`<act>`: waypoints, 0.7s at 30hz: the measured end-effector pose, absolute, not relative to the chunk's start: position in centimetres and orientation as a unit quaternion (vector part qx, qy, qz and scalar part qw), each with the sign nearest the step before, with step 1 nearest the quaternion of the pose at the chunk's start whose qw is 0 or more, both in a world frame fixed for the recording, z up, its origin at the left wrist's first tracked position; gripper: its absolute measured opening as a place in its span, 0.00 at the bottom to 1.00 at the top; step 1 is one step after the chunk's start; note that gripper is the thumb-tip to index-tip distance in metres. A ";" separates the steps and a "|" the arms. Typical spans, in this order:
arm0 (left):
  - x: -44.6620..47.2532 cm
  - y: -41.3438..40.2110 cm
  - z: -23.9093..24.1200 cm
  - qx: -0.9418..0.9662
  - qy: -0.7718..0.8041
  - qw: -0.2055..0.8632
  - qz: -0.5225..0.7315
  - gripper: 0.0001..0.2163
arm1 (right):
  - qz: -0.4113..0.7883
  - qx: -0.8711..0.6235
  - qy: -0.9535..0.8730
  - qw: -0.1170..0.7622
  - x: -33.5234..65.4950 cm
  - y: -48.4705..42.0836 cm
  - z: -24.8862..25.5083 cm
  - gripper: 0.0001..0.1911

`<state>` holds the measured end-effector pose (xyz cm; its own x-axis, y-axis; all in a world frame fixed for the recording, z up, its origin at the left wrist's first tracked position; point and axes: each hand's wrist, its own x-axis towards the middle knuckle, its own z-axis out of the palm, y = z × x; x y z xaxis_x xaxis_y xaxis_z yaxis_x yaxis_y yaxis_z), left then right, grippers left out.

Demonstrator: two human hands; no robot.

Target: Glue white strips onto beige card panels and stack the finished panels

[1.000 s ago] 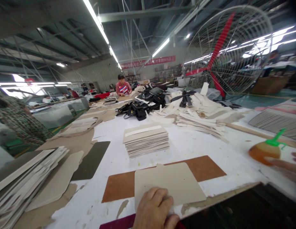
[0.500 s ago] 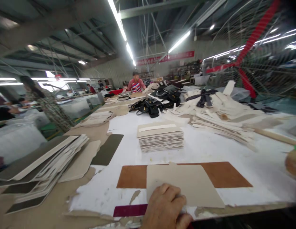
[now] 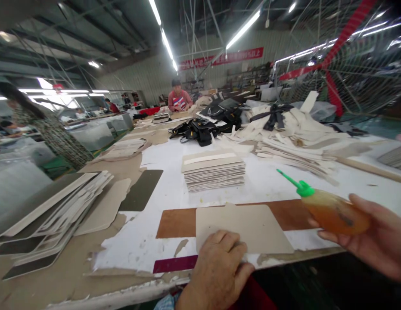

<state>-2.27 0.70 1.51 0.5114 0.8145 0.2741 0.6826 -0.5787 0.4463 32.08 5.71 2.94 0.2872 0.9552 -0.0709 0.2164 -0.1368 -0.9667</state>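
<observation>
My left hand (image 3: 218, 267) rests with fingers curled on the near edge of a beige card panel (image 3: 248, 226) that lies on a brown board (image 3: 181, 221) at the table's front. My right hand (image 3: 374, 239) holds a squeeze bottle of amber glue (image 3: 332, 211) with a green nozzle. The nozzle tilts up and to the left, above the panel's right end. A maroon strip (image 3: 174, 263) lies just left of my left hand.
A stack of beige panels (image 3: 213, 170) sits mid-table. Dark and beige sheets (image 3: 51, 215) pile at the left. Black bags (image 3: 200, 129) and heaped cream pieces (image 3: 293, 137) lie farther back. A person in red (image 3: 177, 97) works at the far end; a big fan (image 3: 345, 64) stands right.
My right hand has lifted the glue bottle from the table at the right and brought it over near the panel. My left hand stays on the panel. The view has shifted.
</observation>
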 end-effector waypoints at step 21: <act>-2.6 1.0 -0.3 0.872 0.411 0.099 0.244 0.12 | 0.204 -0.659 -0.655 0.309 30.9 4.4 6.4 0.34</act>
<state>-2.55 0.98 -0.26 0.5421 0.7662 0.3451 0.6693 -0.6420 0.3740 30.93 4.41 6.36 0.0590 0.9890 0.1354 0.7367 0.0484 -0.6745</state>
